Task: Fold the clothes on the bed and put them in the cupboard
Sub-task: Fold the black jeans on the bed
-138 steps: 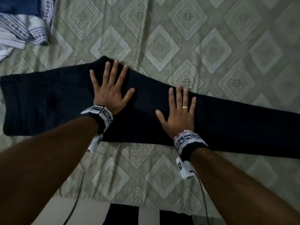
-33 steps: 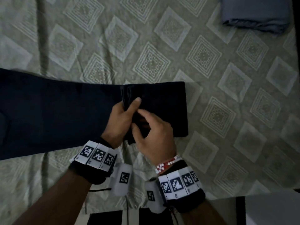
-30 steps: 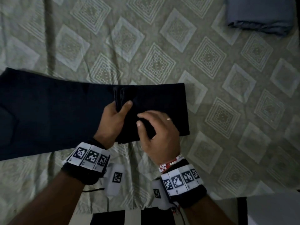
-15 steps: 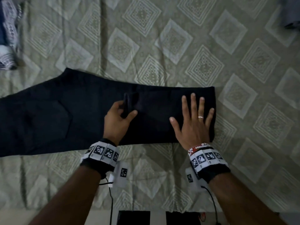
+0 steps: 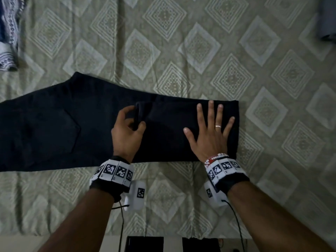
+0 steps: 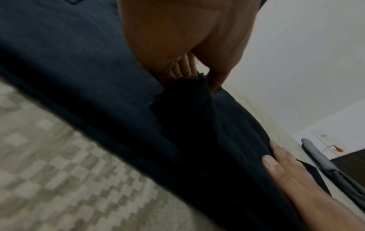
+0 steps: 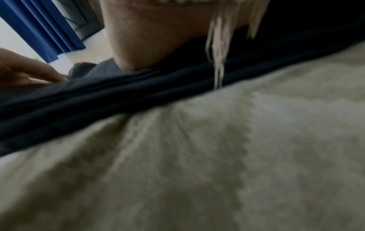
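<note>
Left hand point(image 5: 127, 132) pinches trousers point(image 5: 54, 128) hem | right hand point(image 5: 209, 131) flat on fold

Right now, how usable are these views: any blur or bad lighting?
Head view: dim but sharp, dark trousers lose detail. Left wrist view: bedsheet blurred; left hand close. Right wrist view: blurred throughout, bedsheet filling it.

Bed point(image 5: 181, 42) w/ diamond-print sheet: dark trousers point(image 5: 63, 128), patterned cloth point(image 5: 8, 33), grey fold point(image 5: 327, 20).
</note>
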